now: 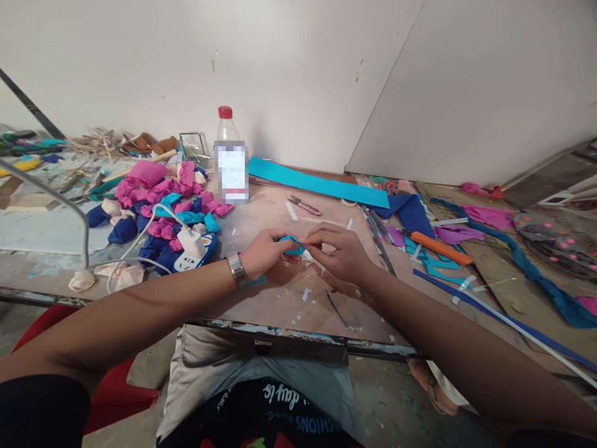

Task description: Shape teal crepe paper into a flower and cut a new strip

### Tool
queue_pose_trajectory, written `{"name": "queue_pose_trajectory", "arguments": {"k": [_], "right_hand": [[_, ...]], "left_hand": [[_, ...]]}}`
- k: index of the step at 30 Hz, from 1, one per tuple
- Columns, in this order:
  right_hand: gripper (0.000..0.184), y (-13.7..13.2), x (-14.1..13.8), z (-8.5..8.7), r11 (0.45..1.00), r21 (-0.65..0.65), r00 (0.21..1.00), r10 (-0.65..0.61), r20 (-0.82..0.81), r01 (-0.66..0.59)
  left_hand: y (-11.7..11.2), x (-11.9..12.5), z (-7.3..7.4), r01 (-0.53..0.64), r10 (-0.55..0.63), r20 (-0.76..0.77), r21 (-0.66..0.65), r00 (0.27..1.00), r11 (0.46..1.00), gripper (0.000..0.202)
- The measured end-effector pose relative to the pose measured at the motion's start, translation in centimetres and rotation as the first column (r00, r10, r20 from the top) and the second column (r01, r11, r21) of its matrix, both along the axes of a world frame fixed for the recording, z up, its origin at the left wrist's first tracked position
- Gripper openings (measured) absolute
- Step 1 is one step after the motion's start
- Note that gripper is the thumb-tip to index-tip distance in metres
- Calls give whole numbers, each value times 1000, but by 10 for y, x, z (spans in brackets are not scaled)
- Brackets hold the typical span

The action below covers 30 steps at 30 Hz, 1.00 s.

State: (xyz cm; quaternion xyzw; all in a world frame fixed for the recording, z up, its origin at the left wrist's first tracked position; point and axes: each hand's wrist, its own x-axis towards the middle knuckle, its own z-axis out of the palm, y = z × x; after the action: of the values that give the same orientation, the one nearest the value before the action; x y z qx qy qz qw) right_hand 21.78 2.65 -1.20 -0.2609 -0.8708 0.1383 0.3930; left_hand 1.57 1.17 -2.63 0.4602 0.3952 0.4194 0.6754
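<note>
Small bright-blue cloth-like piece (294,250): centre of frame, long axis unclear
Left hand (267,254): fingers grip its left side
Right hand (341,252): fingers pinch its right edge

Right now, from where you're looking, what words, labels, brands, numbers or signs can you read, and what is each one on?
"day is": white script, upside down, on the black shirt.
"SHIONS": blue capitals on the same shirt, upside down and seemingly cut short by a fold.
Smaller lettering on the shirt: too small to read surely.
Label on the bottle: blurred out, unreadable.
Sticker on the power strip: no readable words.
</note>
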Motion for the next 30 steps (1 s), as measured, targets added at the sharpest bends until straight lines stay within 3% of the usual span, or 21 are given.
{"name": "queue_pose_trajectory", "arguments": {"k": [15, 23, 30], "right_hand": [[17, 2, 3, 1, 999, 32, 997, 25, 74, -27], [25, 0, 3, 2, 998, 15, 996, 58, 72, -59], [17, -1, 4, 2, 998, 55, 996, 37, 81, -42]], "left_hand": [[0, -1, 2, 33, -17, 172, -90, 985, 995, 13], [3, -2, 2, 21, 0, 159, -125, 987, 992, 12], [3, -2, 5, 16, 7, 151, -149, 988, 989, 9]]}}
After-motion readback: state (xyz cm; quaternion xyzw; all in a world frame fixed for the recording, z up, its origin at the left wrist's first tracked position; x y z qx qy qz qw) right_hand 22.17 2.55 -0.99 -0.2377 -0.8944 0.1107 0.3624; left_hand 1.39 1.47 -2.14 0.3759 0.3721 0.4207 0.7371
